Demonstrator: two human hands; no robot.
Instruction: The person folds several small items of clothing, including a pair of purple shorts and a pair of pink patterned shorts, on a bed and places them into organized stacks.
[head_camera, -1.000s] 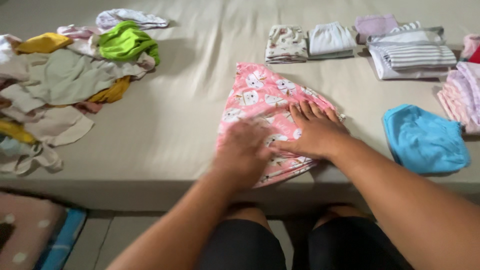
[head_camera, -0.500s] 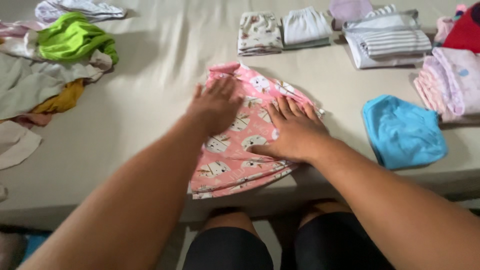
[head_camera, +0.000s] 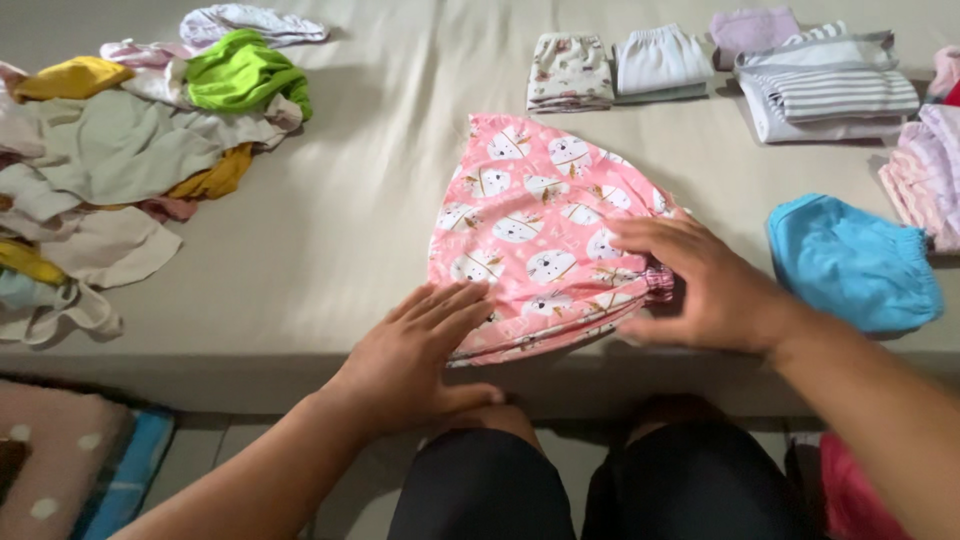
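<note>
Both hands flat, open — left hand (head_camera: 415, 350), right hand (head_camera: 700, 285) seemingly pressing pink garment (head_camera: 535, 235)

I see my left hand (head_camera: 415, 350) and right hand (head_camera: 700, 285) flat on the pink garment's (head_camera: 535, 230) near edge; blue garment (head_camera: 850, 262) lies right of it.

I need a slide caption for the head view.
Both hands, left and right, press a pink garment flat on a bed.

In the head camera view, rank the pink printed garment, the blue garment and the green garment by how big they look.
1. Pink printed garment, clearly largest.
2. Blue garment.
3. Green garment, bunched up and farther from the camera, so its place behind the blue one is unsure.
</note>
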